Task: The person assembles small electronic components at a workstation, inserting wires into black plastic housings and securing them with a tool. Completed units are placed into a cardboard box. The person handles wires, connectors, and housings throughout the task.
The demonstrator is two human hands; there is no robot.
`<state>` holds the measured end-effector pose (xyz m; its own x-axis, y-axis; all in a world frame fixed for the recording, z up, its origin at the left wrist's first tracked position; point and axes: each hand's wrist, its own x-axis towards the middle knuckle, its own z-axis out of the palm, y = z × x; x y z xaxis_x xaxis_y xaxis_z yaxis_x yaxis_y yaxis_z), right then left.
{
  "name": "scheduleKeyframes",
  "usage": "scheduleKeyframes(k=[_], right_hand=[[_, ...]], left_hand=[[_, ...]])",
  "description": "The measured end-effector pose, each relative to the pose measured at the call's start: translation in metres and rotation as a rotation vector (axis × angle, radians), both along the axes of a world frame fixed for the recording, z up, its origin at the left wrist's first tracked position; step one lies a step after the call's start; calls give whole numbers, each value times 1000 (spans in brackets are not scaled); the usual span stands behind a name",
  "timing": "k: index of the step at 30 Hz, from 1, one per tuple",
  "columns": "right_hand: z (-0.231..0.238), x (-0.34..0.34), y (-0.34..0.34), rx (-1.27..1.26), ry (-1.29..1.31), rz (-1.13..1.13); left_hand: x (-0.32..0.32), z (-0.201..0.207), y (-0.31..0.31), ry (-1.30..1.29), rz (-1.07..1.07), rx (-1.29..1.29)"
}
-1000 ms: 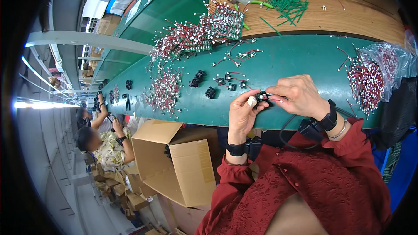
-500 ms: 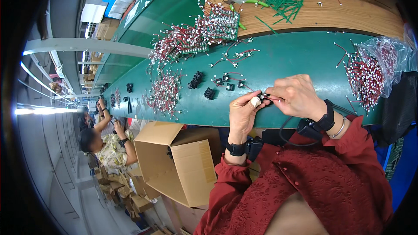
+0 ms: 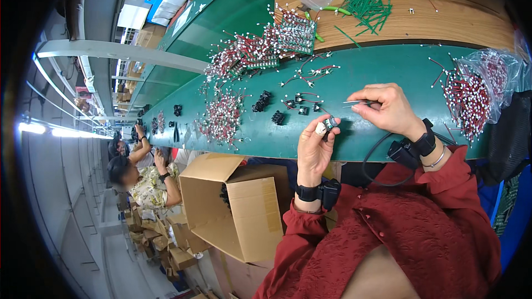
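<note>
Green bench (image 3: 388, 63): near-edge check

Open room lies on the bench beyond the right hand (image 3: 390, 109). An open cardboard box (image 3: 256, 216) stands off its near edge, leftward. Right hand, above the bench, pinches tweezers (image 3: 361, 103), axis along its length, tips left. Left hand (image 3: 315, 152) pinches a black component (image 3: 331, 123) over the bench, apart from the tips; component axis indistinct.

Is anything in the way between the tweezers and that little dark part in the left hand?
Nothing visible: between the tweezers in the right hand and the small dark part pinched in the left hand, I see only open air above the green bench.
</note>
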<state>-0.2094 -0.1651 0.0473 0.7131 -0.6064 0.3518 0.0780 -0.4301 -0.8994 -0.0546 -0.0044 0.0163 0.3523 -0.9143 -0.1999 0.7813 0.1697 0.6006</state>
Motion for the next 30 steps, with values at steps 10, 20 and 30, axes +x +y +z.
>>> scheduleKeyframes(k=[10,20,30], right_hand=[[-7,3,0,167,-28,37],[-4,3,2,41,61,12],[-8,4,1,44,61,-33]], left_hand=[[-3,3,11,-57,79,106],[37,20,3,-822,0,541],[46,35,8,-539,230,369]])
